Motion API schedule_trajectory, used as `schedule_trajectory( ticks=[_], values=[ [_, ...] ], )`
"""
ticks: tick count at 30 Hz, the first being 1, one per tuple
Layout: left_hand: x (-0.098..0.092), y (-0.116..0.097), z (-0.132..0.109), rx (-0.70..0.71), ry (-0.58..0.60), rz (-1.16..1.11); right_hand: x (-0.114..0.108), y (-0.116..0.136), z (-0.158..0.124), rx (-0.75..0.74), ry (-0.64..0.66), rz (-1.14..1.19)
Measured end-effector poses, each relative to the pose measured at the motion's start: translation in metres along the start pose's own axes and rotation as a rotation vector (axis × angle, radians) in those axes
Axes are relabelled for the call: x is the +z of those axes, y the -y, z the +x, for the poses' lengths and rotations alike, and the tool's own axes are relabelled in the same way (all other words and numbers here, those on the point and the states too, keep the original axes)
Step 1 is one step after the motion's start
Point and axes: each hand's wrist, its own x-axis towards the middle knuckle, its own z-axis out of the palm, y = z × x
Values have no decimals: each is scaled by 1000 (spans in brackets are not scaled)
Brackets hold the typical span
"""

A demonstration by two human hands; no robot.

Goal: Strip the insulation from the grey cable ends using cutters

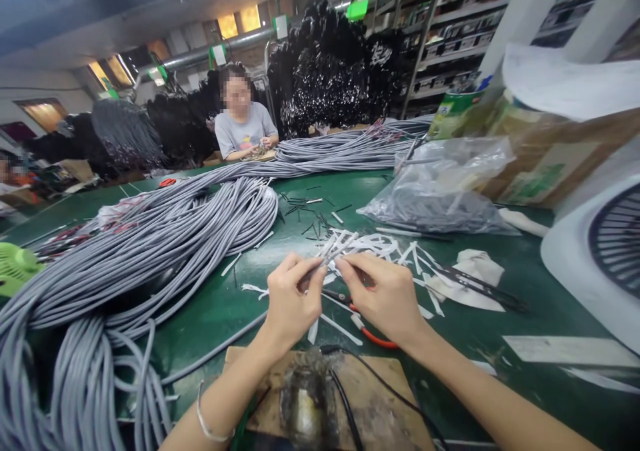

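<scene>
My left hand (295, 291) is closed in a pinch around a grey cable (220, 352), which runs in from the lower left and passes behind the hand. Fingertip to fingertip with it, my right hand (383, 294) pinches at the same cable end; the fine wires there are too small to make out clearly. Below the right hand lie red-handled pliers (374, 338), partly hidden by the fingers. White strips (373, 243) are scattered just beyond both hands.
Bundled grey cables (165, 251) cover the left side. A soldering-type block (307, 401) sits on a board in front. At right are black tweezers (487, 288), a plastic bag (445, 184) and a white fan (595, 251). A person (245, 128) sits across the green table (465, 384).
</scene>
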Motion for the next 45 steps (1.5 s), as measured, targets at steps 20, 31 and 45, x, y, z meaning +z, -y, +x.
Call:
schedule_trajectory(
  ticks=[20,31,45],
  values=[
    [-8,3,8,-164,95,14,-1,0,-5,-93,-74,-167],
    [-3,0,3,-24,63,37,-1,1,-4,-73,-22,-74],
    [0,0,2,16,54,209,-6,24,-12,-249,-129,116]
  ],
)
